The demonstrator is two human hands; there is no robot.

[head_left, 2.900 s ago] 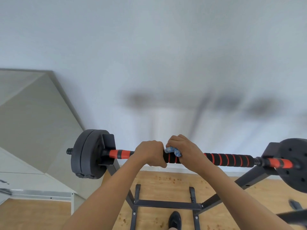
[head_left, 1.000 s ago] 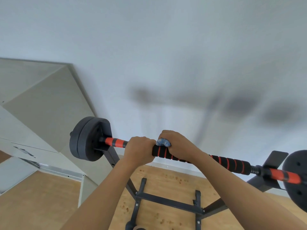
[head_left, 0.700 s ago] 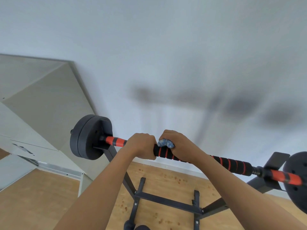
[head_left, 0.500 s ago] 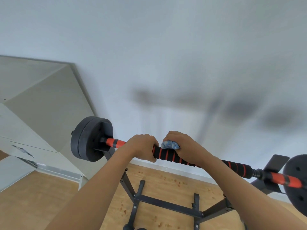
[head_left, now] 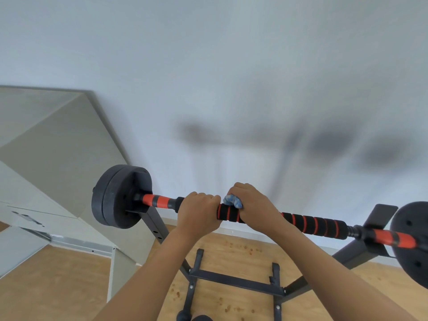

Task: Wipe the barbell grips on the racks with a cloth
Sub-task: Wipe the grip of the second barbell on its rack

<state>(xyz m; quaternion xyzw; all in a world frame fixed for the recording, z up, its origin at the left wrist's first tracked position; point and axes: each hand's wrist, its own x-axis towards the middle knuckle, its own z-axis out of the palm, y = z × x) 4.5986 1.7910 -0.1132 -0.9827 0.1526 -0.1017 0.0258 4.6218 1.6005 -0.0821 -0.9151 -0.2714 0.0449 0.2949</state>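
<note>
Two hands on the black foam barbell grip with red rings [head_left: 310, 224], bar lying across the dark metal rack [head_left: 152, 224]. Right hand [head_left: 253, 206] curled round the grip, squeezing a crumpled blue-white cloth [head_left: 232, 201] against it. Left hand [head_left: 199, 210] clamped bare just beside. Black round weight plate [head_left: 115, 196] at the left end.

Along the foam grip [head_left: 312, 224], open room is found to the right of the right hand [head_left: 254, 209], which is curled over a cloth [head_left: 232, 201]; that stretch is ended by the right cradle [head_left: 379, 216] and right weight plate [head_left: 412, 242]. Leftward, the way is blocked by the left hand [head_left: 199, 212] gripping the foam grip, then by the left upright [head_left: 152, 225] and left weight plate [head_left: 115, 198]. Below, the gap is crossed by the rack crossbar [head_left: 234, 280].
</note>
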